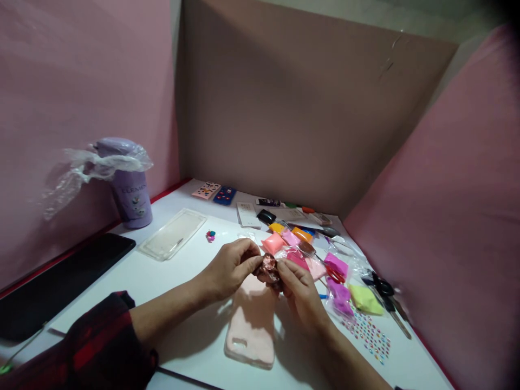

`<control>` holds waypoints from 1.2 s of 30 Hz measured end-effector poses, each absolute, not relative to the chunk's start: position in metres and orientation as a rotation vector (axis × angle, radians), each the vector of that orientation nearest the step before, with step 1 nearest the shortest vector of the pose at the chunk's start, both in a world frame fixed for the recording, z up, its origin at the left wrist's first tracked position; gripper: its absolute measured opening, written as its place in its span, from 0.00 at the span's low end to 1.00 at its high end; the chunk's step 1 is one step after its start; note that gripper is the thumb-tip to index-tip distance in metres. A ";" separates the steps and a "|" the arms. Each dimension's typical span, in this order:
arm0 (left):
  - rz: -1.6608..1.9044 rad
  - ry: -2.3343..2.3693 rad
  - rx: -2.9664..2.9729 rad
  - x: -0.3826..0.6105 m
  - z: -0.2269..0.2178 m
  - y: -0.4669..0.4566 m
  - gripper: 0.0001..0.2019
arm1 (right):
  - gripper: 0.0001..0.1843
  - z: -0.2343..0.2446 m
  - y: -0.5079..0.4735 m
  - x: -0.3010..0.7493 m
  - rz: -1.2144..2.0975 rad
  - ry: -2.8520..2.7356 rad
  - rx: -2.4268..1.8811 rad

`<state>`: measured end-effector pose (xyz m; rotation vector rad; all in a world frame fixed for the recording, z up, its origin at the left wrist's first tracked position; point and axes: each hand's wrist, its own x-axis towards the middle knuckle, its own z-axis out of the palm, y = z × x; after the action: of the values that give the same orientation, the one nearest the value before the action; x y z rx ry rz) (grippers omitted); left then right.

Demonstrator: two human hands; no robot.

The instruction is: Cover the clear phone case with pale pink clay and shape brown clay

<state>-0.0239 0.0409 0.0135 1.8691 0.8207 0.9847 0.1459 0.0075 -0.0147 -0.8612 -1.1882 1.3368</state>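
Between both hands, above the table, is a small brown-and-pink lump of modelling clay (268, 266). My left hand (233, 266) pinches its left side with thumb and forefinger. From the right, the fingers of my right hand (298, 284) close on the same lump. Directly below lies a pale pink phone case (249, 330), flat on the white tabletop, its camera cut-out toward me. The hands cover and shade its far end. Just beyond the hands sit clay packets, among them a coral one (273, 242) and a brown piece (306, 248).
A purple tumbler (132, 195), a black slab (52, 284) and a clear plastic tray (174, 234) stand left. Right are red-handled scissors (335, 273), magenta packets (340, 298), a yellow packet (365, 299), gem stickers (369, 333) and black-handled scissors (382, 284). Decorated cases (225, 195) lie behind.
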 end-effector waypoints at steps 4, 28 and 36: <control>1.003 0.855 2.006 -0.025 0.016 0.040 0.08 | 0.13 -0.015 0.008 0.145 1.324 -1.199 -0.890; 1.038 0.888 2.103 -0.025 0.018 0.037 0.06 | 0.15 -0.020 0.010 0.148 1.339 -1.238 -0.894; 1.097 0.983 2.174 -0.026 0.019 0.043 0.07 | 0.15 -0.020 0.011 0.149 1.307 -1.228 -0.949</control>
<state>-0.0263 0.0425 0.0194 2.1741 0.9834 1.0973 0.1490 0.0107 -0.0196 -0.9491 -1.2284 1.3072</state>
